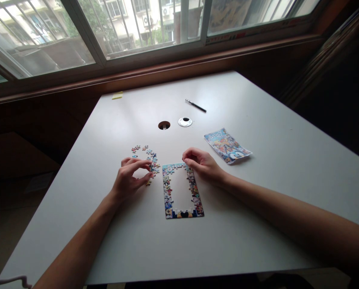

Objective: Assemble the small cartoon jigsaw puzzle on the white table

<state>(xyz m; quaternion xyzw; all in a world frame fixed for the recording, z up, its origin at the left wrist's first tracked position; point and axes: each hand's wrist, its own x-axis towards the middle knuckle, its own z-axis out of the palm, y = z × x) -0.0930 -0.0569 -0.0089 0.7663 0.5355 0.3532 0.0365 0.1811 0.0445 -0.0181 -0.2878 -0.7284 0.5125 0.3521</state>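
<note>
A jigsaw border (pixel 168 200) lies flat on the white table, its joined pieces forming an upright rectangle around a bare middle. To its left is a loose pile of jigsaw pieces (pixel 152 154). My left hand (pixel 131 175) reaches over that pile, thumb and forefinger apart at its edge, and hides part of it. At the border's top right corner rests my right hand (pixel 202 162). Its fingers are curled and pressed together, and whatever they hold, if anything, is too small to make out.
A crumpled picture sheet (pixel 227 146) lies right of my right hand. Farther back are a black pen (pixel 195 105), a round metal cap (pixel 184 122), a cable hole (pixel 164 125) in the table and a yellow sticky note (pixel 117 95). Windows (pixel 149 24) stand beyond.
</note>
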